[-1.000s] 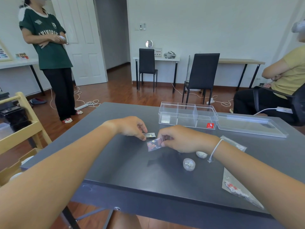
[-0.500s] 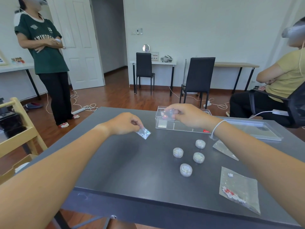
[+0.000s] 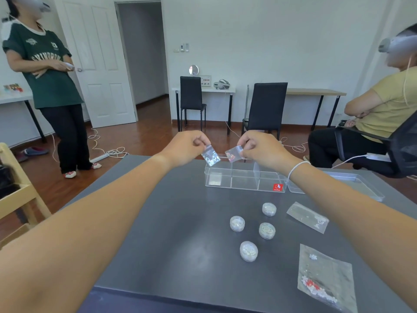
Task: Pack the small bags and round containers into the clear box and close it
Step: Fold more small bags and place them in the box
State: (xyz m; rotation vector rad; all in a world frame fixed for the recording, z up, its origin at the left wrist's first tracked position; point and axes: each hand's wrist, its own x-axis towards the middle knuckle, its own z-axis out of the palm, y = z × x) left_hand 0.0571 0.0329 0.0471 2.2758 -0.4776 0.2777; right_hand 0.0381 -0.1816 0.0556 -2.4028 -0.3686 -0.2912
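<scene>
My left hand (image 3: 188, 146) pinches a small silvery bag (image 3: 210, 156) just above the left end of the clear box (image 3: 244, 179). My right hand (image 3: 259, 145) pinches a small bag with pink bits (image 3: 233, 154) over the box's middle. The box stands open on the dark table (image 3: 180, 222), divided into compartments, with a small bag lying in its left compartment. Its clear lid (image 3: 352, 184) lies beside it on the right. Several round containers (image 3: 237, 223) sit on the table in front of the box. Two larger bags (image 3: 308, 216) (image 3: 326, 277) lie at the right.
A person in a green shirt (image 3: 45, 71) stands at the left. Another person in a yellow shirt (image 3: 383, 105) sits at the right behind the table. A wooden rack (image 3: 18, 195) stands at the table's left. Black chairs (image 3: 266, 107) and desks line the far wall.
Both hands picked up small bags from the table and lifted them toward the box. The left hand has now come level with the right, over the box.
</scene>
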